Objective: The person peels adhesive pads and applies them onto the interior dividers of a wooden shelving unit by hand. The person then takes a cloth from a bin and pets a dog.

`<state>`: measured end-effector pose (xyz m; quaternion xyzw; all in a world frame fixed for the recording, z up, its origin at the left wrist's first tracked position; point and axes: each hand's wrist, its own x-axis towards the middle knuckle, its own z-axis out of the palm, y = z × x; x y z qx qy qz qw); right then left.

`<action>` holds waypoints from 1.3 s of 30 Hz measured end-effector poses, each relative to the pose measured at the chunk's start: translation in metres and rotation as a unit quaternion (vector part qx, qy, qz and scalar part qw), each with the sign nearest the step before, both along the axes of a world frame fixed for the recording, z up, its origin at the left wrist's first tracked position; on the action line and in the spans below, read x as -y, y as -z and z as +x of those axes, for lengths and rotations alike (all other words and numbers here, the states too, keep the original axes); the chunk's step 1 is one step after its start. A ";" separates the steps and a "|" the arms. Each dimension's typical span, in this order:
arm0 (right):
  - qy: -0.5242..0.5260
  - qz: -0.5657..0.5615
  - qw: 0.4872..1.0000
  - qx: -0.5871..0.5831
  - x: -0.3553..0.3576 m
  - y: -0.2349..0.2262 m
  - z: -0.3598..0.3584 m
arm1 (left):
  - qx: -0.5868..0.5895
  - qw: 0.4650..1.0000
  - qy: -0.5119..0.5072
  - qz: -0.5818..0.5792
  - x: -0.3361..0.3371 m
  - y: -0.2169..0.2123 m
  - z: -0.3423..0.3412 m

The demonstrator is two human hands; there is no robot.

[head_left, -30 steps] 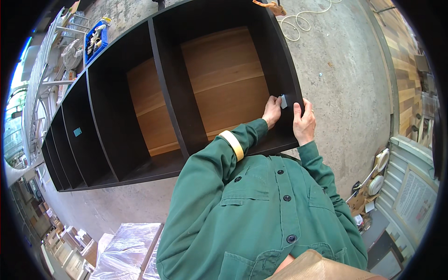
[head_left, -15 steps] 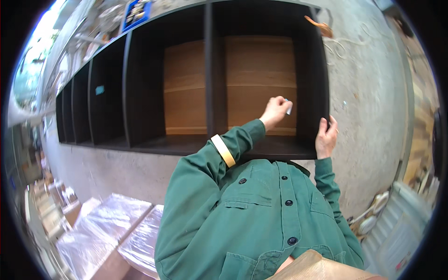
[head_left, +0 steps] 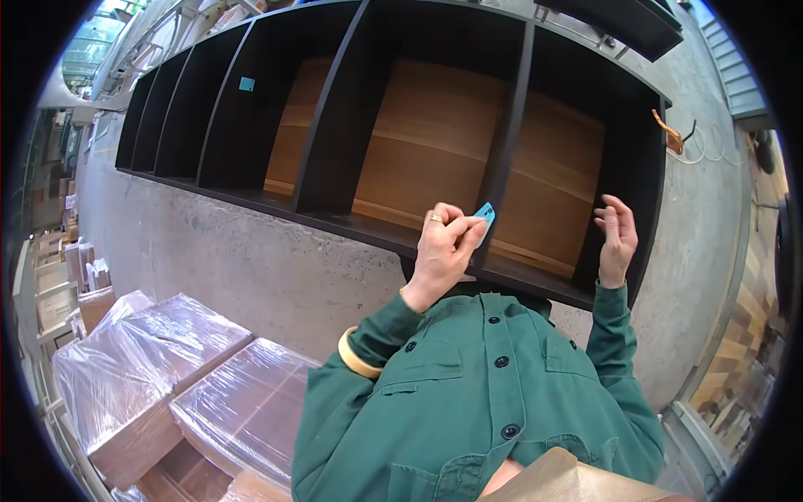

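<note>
My left hand point(head_left: 442, 251) is closed, pinching a small flat blue piece point(head_left: 485, 222) between thumb and fingers. It is over the front edge of a long black shelf unit point(head_left: 502, 167) lying on its back, near one of the dividers. My right hand point(head_left: 616, 238) hovers over the unit's right-end compartment, fingers bent and apart, with nothing visible in it. A similar blue piece point(head_left: 247, 84) is on a divider wall farther left. Brown wood-look back panels point(head_left: 431, 125) show inside the compartments. A yellow ring, like a tape roll point(head_left: 358, 353), is around my left sleeve.
Plastic-wrapped stacks point(head_left: 150, 351) stand on the left, close to me. An orange-handled tool point(head_left: 667, 130) is at the unit's far right corner, with a pale cord on the concrete floor point(head_left: 226, 251). Another black piece point(head_left: 623, 25) lies beyond the unit.
My left hand has drawn back from the right-end compartment toward me, still pinching the blue piece. My right hand has left the unit's right edge. The view has turned, showing more of the unit's right side.
</note>
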<state>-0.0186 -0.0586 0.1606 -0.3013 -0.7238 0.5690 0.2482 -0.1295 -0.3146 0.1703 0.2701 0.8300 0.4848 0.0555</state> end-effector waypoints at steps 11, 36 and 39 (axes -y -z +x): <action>-0.325 -0.458 0.819 0.118 0.216 -0.001 -0.110 | 0.381 0.893 0.205 0.121 0.135 0.006 -0.092; 0.114 -0.067 0.991 -0.023 0.136 0.033 -0.122 | 0.305 0.936 0.160 -0.075 -0.089 0.127 -0.245; 0.089 -0.010 0.996 -0.015 0.130 0.057 -0.126 | 0.331 0.929 0.142 -0.077 -0.116 0.167 -0.240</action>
